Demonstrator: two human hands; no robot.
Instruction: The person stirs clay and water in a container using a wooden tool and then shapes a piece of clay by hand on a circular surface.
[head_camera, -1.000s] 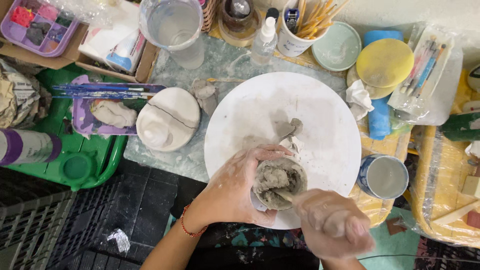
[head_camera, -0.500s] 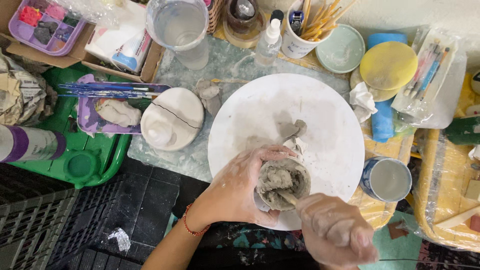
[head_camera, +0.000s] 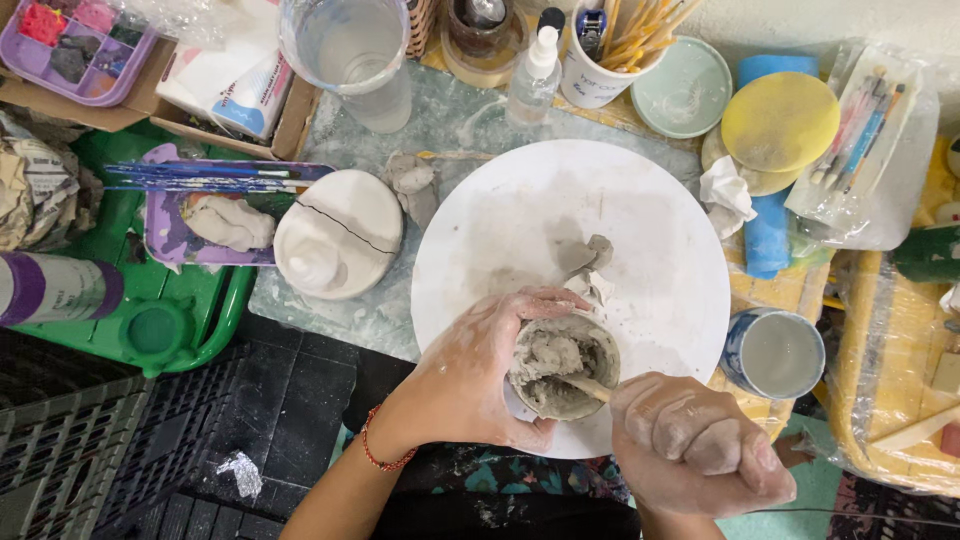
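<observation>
Your left hand wraps around a small clay cup, thumb and fingers curled against its wall, at the near edge of the round white board on the table. Your right hand, coated in clay, is closed in a fist on a wooden tool whose tip sits inside the cup. A water cup stands just beside the board.

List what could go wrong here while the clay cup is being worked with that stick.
1. The clay cup sits at the near edge of the white round board; a hard push might slide it off.
2. The left hand grips one side only, so the stick in the right hand may pierce or dent the soft wall.
3. The blue-rimmed cup stands close to the right hand and could be knocked.
</observation>
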